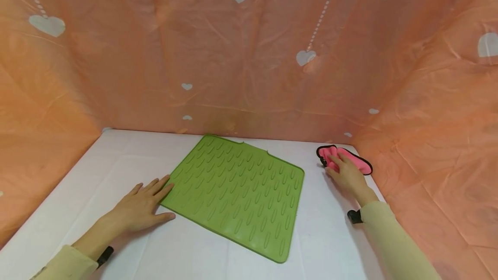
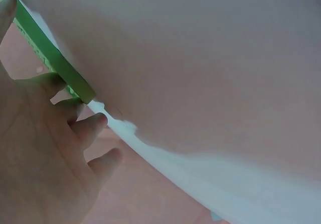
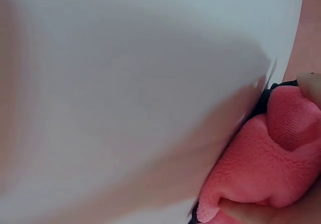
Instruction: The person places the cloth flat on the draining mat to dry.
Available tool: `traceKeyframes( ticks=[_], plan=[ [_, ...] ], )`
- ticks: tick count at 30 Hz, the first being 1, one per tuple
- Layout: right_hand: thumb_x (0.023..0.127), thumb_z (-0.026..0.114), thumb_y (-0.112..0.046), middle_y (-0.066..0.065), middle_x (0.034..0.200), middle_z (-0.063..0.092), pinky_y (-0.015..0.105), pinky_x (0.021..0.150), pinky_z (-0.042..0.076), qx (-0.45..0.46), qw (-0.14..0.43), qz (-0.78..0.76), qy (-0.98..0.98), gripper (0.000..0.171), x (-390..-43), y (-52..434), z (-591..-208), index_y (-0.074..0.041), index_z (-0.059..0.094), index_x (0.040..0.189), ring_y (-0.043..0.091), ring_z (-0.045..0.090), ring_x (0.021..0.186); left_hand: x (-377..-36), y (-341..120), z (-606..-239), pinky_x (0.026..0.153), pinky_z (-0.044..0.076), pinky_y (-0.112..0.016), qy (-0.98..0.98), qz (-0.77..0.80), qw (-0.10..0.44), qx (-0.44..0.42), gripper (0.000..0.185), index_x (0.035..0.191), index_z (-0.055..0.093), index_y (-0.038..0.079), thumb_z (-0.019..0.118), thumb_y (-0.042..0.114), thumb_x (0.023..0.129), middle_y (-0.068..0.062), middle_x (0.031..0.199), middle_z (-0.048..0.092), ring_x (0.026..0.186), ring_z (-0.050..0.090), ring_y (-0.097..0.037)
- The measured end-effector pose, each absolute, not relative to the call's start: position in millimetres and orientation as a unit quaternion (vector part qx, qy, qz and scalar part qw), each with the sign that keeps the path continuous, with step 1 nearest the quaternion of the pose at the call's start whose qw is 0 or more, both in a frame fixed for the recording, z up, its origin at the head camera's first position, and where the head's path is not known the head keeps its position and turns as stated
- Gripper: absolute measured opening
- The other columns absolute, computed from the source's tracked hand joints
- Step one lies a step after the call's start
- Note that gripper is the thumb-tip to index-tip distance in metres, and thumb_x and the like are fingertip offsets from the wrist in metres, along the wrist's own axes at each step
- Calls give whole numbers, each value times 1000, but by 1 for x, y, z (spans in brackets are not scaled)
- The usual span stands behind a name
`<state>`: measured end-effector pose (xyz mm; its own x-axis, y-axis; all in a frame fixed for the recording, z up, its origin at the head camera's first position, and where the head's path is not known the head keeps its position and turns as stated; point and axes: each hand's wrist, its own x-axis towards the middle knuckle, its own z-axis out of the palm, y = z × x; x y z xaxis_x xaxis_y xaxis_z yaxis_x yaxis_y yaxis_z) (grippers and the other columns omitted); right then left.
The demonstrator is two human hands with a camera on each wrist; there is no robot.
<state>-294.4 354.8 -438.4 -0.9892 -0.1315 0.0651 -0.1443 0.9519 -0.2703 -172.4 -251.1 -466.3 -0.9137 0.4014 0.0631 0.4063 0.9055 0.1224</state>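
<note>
Two hands show from the head camera: my left hand (image 1: 142, 206) lies flat, fingertips touching the green mat (image 1: 237, 193) on the desk (image 1: 116, 159); my right hand (image 1: 348, 176) bunches the pink cloth (image 1: 352, 159). Left wrist: relaxed fingers (image 2: 90, 126) meet the mat's edge (image 2: 50, 53). Right wrist: cloth (image 3: 261, 169) gathered within the grip.

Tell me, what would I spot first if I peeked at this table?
The big green mat with raised bumps, lying crooked in the middle of the white table. Next, the fluffy pink cloth with black trim at the far right corner, bunched in the right hand, while the left hand lies flat at the mat's near-left edge.
</note>
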Motion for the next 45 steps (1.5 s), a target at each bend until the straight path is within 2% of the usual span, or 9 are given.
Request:
traceKeyframes(
  ticks=[9, 15, 21, 27, 31, 36, 41, 45],
  plan=[
    [99, 70, -32, 38, 149, 43, 69, 92, 49, 75, 3, 87, -993, 66, -307, 352, -437, -5, 46, 154, 60, 53, 123, -172, -250, -462, 110, 33, -72, -976, -70, 19, -207, 89, 152, 49, -1, 61, 67, 95, -23, 163, 37, 143, 42, -49],
    [96, 75, -25, 36, 140, 50, 64, 88, 53, 77, 13, 63, -995, 61, -309, 353, -441, -5, 53, 149, 58, 57, 117, -172, -249, -463, 110, 32, -72, -976, -71, 16, -207, 87, 152, 49, -1, 61, 64, 96, -24, 163, 37, 143, 41, -50],
    [95, 75, -21, 35, 136, 53, 64, 88, 53, 81, 39, 81, -993, 56, -308, 354, -445, -6, 58, 146, 57, 58, 115, -173, -248, -465, 109, 34, -72, -976, -64, 18, -208, 88, 151, 50, -1, 64, 64, 94, -24, 161, 38, 142, 43, -49],
    [95, 75, -17, 32, 130, 57, 64, 85, 53, 83, 77, 95, -989, 48, -307, 357, -447, -2, 63, 139, 55, 61, 110, -174, -246, -465, 108, 35, -71, -976, -58, 20, -208, 88, 150, 51, -2, 65, 64, 93, -25, 160, 40, 141, 44, -49],
    [96, 73, -15, 30, 130, 59, 64, 87, 53, 79, 95, 111, -986, 43, -309, 360, -447, 3, 65, 135, 53, 62, 111, -176, -246, -464, 108, 37, -70, -976, -56, 23, -211, 88, 150, 51, -2, 65, 64, 93, -26, 160, 40, 140, 45, -49],
    [97, 72, -14, 31, 134, 56, 67, 94, 49, 79, 95, 118, -985, 45, -311, 365, -445, 4, 62, 137, 54, 58, 116, -175, -245, -462, 109, 37, -68, -975, -56, 24, -213, 87, 149, 51, -3, 65, 63, 94, -26, 159, 41, 142, 44, -49],
    [95, 72, -13, 28, 126, 60, 66, 95, 49, 78, 110, 139, -981, 45, -308, 368, -444, 4, 63, 136, 53, 59, 114, -174, -244, -462, 111, 35, -68, -975, -60, 24, -214, 86, 149, 52, -3, 65, 62, 94, -27, 159, 41, 143, 42, -49],
    [92, 74, -10, 26, 118, 64, 64, 90, 51, 88, 155, 160, -971, 43, -303, 365, -443, 6, 65, 131, 50, 63, 105, -174, -244, -462, 111, 35, -68, -974, -58, 27, -217, 86, 148, 53, -4, 65, 62, 94, -28, 158, 42, 142, 43, -50]
  ],
)
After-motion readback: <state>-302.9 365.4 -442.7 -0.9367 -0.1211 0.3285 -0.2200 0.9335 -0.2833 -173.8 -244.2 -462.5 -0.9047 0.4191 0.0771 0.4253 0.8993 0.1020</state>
